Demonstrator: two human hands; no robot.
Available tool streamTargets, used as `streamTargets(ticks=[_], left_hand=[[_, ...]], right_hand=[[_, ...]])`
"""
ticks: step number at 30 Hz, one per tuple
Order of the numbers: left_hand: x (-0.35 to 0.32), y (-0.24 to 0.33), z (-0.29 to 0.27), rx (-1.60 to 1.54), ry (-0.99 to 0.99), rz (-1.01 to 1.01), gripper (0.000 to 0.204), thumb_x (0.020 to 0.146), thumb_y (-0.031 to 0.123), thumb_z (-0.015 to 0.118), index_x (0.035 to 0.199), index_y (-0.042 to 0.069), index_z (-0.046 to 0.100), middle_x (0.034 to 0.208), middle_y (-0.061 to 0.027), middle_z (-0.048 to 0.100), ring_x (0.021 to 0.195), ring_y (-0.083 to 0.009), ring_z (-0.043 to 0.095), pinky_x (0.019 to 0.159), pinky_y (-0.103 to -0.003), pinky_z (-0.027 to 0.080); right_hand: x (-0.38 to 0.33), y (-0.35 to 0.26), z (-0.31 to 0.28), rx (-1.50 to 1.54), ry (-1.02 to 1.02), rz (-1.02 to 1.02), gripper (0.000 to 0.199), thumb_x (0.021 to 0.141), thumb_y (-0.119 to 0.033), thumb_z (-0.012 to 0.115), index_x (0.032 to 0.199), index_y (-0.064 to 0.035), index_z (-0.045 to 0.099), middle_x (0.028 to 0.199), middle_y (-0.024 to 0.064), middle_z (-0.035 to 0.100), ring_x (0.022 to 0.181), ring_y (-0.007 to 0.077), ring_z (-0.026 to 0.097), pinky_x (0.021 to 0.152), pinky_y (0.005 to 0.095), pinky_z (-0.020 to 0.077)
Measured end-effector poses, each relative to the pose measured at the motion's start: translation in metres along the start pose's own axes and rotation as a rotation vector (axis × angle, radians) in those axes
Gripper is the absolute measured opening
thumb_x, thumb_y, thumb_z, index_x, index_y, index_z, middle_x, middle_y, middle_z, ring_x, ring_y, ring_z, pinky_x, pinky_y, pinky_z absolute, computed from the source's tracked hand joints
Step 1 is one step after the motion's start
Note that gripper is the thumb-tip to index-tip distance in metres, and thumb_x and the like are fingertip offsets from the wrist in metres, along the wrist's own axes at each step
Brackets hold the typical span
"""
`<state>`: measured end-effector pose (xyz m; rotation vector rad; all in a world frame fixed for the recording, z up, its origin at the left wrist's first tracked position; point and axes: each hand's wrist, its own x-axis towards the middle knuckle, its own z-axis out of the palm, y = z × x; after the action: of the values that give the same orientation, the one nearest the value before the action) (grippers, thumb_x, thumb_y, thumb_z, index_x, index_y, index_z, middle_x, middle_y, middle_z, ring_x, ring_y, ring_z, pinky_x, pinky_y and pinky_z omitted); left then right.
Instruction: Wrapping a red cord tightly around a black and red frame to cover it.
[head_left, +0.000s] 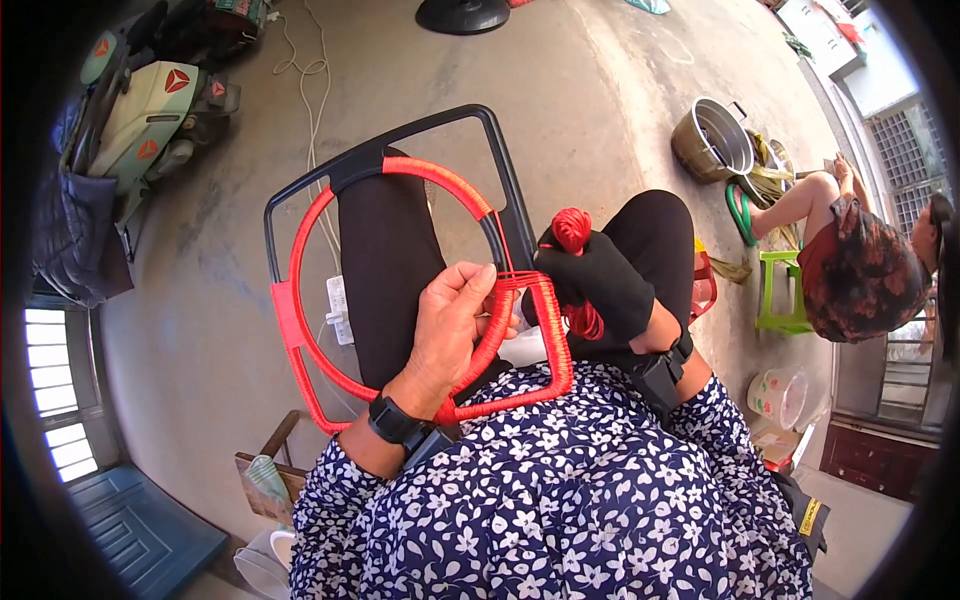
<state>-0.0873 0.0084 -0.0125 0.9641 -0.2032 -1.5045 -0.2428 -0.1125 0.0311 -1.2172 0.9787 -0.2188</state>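
Across my lap lies a black frame (492,140), a rounded square with a ring inside, partly wrapped in red cord. Its top and upper right side are bare black, while most of the ring and the lower edge are covered in red. My left hand (450,320), bare, is closed on the frame at the ring's right side, thumb and forefinger pinched by several red strands that run across to the outer bar. In a black glove, my right hand (602,285) grips a bundle of red cord (572,230), which sticks out above and below the fist. The gloved fingertips are hidden.
At the right another person (865,265) sits on a green stool (785,292) near a metal pot (712,140). A scooter (150,125) stands at the upper left. A white power strip (339,310) lies on the floor beside my left leg. A bucket (778,397) stands at the lower right.
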Motion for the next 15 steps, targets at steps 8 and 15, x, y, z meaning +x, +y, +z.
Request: streamTargets(ticks=[8,15], left_hand=[[0.001,-0.001,-0.005,0.004,-0.054,-0.041,0.009,0.095,0.012,0.055,0.091,0.004,0.056,0.081,-0.0106,0.066,0.063,-0.0197,0.067,0.055,-0.031,0.059],[-0.004,-0.003,0.001,-0.008,-0.041,-0.078,0.01,0.094,0.011,0.058,0.09,0.003,0.056,0.08,-0.0107,0.065,0.064,-0.0197,0.067,0.057,-0.032,0.059]], right_hand=[[-0.007,0.008,-0.004,-0.039,-0.02,0.015,0.024,0.085,-0.025,0.065,0.09,-0.0017,0.061,0.074,0.0007,0.059,0.065,0.0089,0.056,0.059,0.0253,0.046],[-0.014,0.014,-0.007,-0.063,-0.019,0.043,0.023,0.086,-0.027,0.064,0.085,-0.0042,0.061,0.069,-0.0012,0.056,0.06,0.0059,0.05,0.054,0.0234,0.0389]])
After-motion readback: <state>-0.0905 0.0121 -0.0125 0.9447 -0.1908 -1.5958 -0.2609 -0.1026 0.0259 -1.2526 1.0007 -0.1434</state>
